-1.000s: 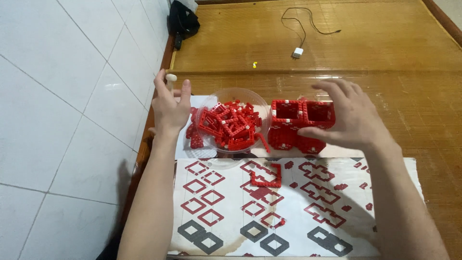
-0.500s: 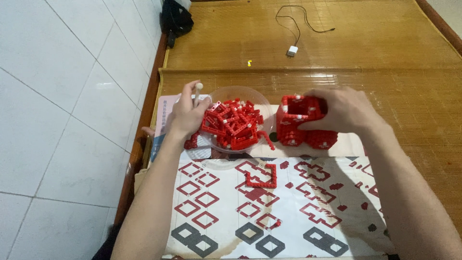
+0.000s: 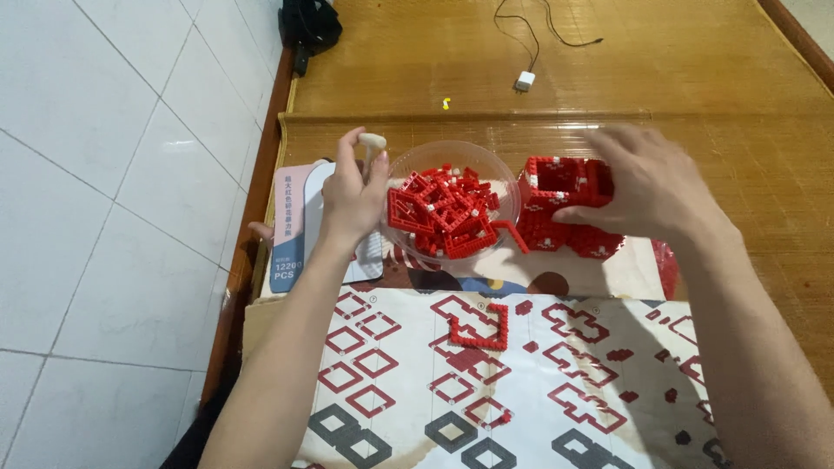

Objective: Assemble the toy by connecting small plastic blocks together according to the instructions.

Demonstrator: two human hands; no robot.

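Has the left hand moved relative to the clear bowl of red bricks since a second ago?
Yes. The left hand has come in to the left rim of the clear bowl; earlier it was raised and open, apart from that rim.

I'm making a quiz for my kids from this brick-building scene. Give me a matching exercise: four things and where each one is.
Things:
1. clear bowl
2. red brick structure
3. white plug with cable
4. red brick piece

Places:
A. lying on the printed instruction sheet
B. under the right hand
C. far back on the bamboo mat
D. beside the left hand, full of red bricks

Pairs: 1-D, 2-B, 3-C, 4-A
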